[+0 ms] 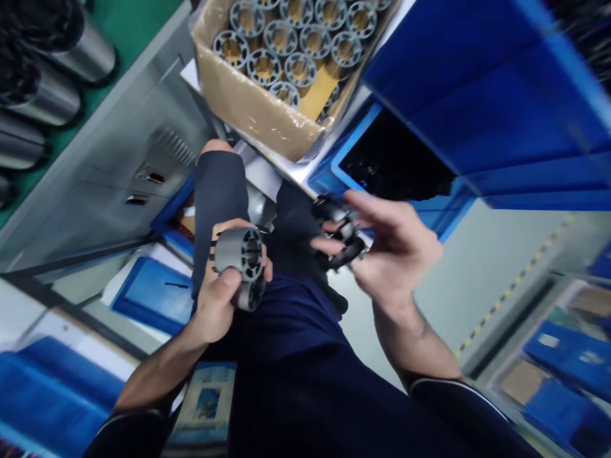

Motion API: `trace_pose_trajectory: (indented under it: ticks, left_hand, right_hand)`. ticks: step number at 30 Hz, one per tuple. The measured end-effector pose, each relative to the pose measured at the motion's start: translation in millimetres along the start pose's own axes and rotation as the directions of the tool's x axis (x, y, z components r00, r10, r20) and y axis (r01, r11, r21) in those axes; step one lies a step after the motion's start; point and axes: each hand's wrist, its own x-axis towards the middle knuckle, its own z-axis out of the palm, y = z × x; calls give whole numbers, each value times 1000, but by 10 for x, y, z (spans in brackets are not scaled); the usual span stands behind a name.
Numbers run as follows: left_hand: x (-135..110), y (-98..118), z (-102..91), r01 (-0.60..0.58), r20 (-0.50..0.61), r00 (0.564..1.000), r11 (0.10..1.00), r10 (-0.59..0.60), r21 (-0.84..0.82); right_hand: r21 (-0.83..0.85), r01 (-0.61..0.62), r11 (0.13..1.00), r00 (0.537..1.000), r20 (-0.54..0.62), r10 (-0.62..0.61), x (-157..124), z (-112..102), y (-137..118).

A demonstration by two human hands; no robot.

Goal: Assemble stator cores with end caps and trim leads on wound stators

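My left hand is closed around two grey slotted stator cores, held over my lap. The upper stator core has its slotted end turned to the right; the lower one sits just beneath it, partly covered. To the right, my right hand grips several black ring-shaped parts between thumb and fingers. Motion blurs these parts, so their exact shape and number are unclear. The two hands are apart, and the black parts do not touch the stator cores.
A cardboard box with rows of stator cores stands ahead. Right of it is a blue bin of black parts, with a larger blue bin above. Metal cylinders stand on a green bench at left, over a grey cabinet.
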Motion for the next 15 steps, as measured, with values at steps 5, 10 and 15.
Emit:
trace_pose_trajectory:
  ticks: [5,10,15]
  left_hand:
    - [-103,-10,-69,-125,-5,992,983,127,135]
    - [-104,20,-147,-216,-39,974,962,225,168]
    - [-105,48,-184,-234,-62,966,952,250,200]
  right_hand:
    - [227,110,968,968,196,-156,12,515,-516]
    - [236,101,966,951,263,-163,101,553,-512]
    - [217,53,975,965,239,-106,107,610,-466]
